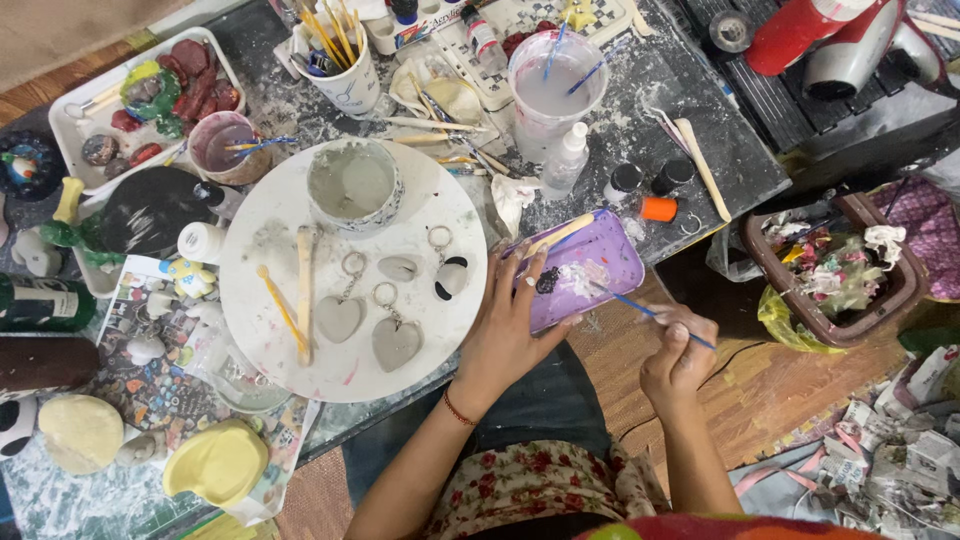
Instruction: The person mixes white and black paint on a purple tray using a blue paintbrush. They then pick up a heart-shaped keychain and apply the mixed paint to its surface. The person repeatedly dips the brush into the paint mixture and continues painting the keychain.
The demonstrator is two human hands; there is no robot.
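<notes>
Two bare hands work at the purple tray [585,270], which lies tilted over the edge of the grey spattered table [680,90]. Against the tray's near-left edge, the left hand [510,325] grips it, fingers curled round the rim and thumb on top beside a dark paint blob; a thin red bracelet [458,408] circles that wrist. Just right of the tray, off the table, the right hand [680,350] pinches a thin blue-handled brush [640,308] between thumb and fingertips, and the brush tip reaches onto the tray's white paint patch. A wooden stick [560,235] rests across the tray's upper-left corner. Left of the tray sits a round white board [260,330] carrying four grey heart-shaped keyrings [396,340], one partly painted black, and a grey-filled cup [352,185]. Beyond the tray, further up the table, stands a clear plastic cup [555,85] of cloudy water. Right of the tray, on the floor, a brown bin [850,330] holds crumpled scraps.
</notes>
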